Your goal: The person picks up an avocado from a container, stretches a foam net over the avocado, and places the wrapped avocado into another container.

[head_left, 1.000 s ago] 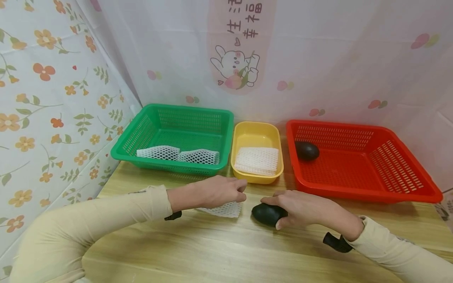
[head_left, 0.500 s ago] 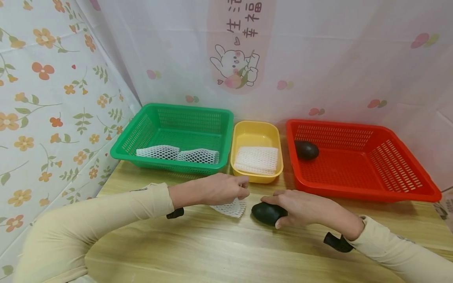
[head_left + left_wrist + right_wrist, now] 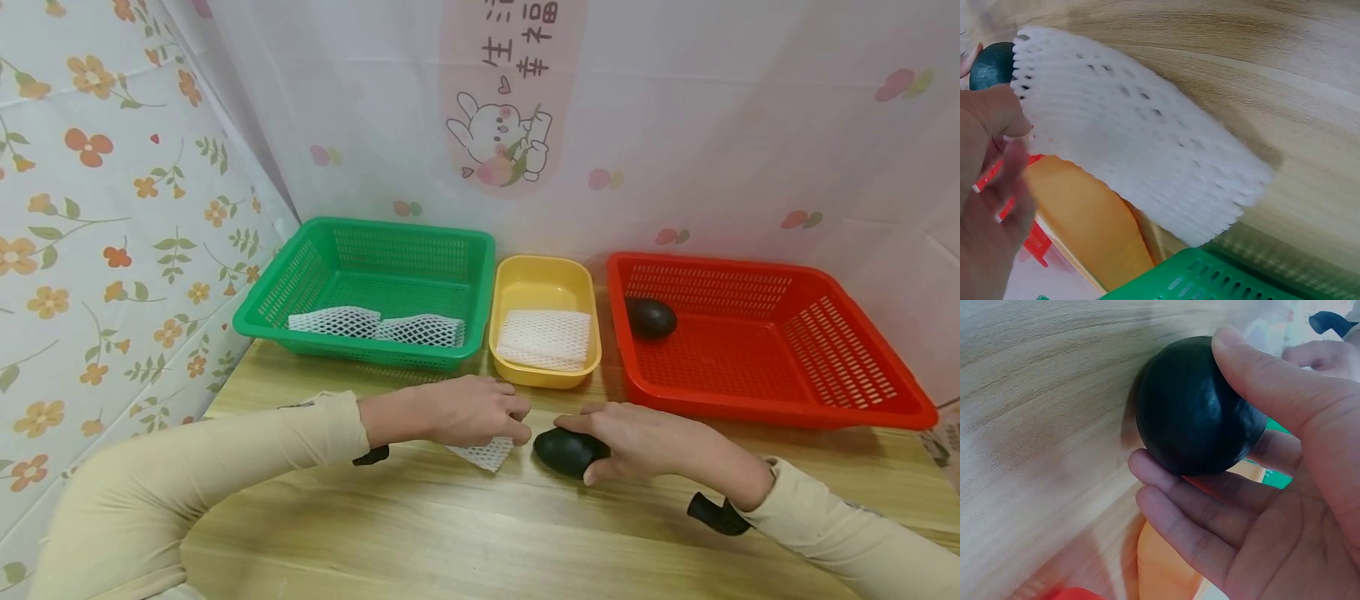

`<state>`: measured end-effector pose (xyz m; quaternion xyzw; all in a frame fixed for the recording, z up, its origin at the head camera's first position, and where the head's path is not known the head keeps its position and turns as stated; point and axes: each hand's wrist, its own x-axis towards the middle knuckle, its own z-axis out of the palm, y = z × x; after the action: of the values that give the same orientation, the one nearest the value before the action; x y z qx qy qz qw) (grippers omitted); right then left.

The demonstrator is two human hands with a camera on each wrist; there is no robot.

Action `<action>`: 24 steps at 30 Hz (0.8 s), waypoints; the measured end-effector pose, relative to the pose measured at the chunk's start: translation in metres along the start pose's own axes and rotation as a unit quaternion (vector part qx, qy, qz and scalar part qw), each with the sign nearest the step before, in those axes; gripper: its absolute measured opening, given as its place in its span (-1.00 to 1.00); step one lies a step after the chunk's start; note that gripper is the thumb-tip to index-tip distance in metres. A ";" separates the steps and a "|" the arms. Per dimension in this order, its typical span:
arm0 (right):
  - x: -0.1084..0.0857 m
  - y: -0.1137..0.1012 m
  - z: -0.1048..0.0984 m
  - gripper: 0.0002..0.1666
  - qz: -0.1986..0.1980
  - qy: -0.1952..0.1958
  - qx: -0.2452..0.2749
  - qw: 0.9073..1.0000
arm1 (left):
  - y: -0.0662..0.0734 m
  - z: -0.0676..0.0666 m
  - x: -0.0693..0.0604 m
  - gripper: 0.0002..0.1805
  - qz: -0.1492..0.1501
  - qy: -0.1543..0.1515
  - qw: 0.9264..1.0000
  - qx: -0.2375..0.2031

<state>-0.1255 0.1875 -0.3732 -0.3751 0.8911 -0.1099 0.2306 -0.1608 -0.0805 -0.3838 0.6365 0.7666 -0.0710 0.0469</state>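
Note:
My left hand [image 3: 476,411] pinches the edge of a white foam net sleeve [image 3: 486,454] just above the wooden table. In the left wrist view the sleeve [image 3: 1129,137] lies flattened, its near end by the thumb and its far end over the wood. To its right, my right hand [image 3: 645,442] holds a dark green avocado [image 3: 566,452] with the narrow end toward the sleeve. The right wrist view shows thumb and fingers curved around the avocado [image 3: 1191,406]. A small gap separates fruit and sleeve. The left hand hides part of the sleeve in the head view.
A green basket [image 3: 367,354] with foam-netted items stands at the back left. Beside it, a yellow tray [image 3: 543,379] holds stacked foam nets [image 3: 543,337]. At the back right, a red basket [image 3: 750,408] contains another dark avocado [image 3: 651,318]. Curtains hang behind and at the left.
My left hand has shifted slightly right, toward the avocado, and its fingertips have dipped. The sleeve has moved and turned with it. The right hand and avocado have stayed in place.

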 end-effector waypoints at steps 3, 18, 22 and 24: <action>0.000 0.001 0.001 -0.16 -0.003 0.004 -0.002 1.000 | 0.000 0.000 0.000 -0.73 -0.005 -0.016 1.000 -0.021; 0.000 0.002 0.000 -0.15 0.001 0.002 0.009 1.000 | 0.002 0.000 -0.003 -0.87 -0.029 -0.021 0.998 -0.060; 0.000 0.002 0.000 -0.15 0.004 0.002 0.011 1.000 | 0.002 0.003 -0.003 -0.86 -0.025 -0.010 0.999 -0.043; -0.001 0.002 0.000 -0.16 0.000 0.005 0.010 1.000 | 0.002 0.003 -0.003 -0.86 -0.023 -0.001 0.999 -0.035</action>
<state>-0.1260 0.1892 -0.3739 -0.3721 0.8911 -0.1204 0.2300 -0.1586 -0.0834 -0.3868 0.6166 0.7830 -0.0453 0.0683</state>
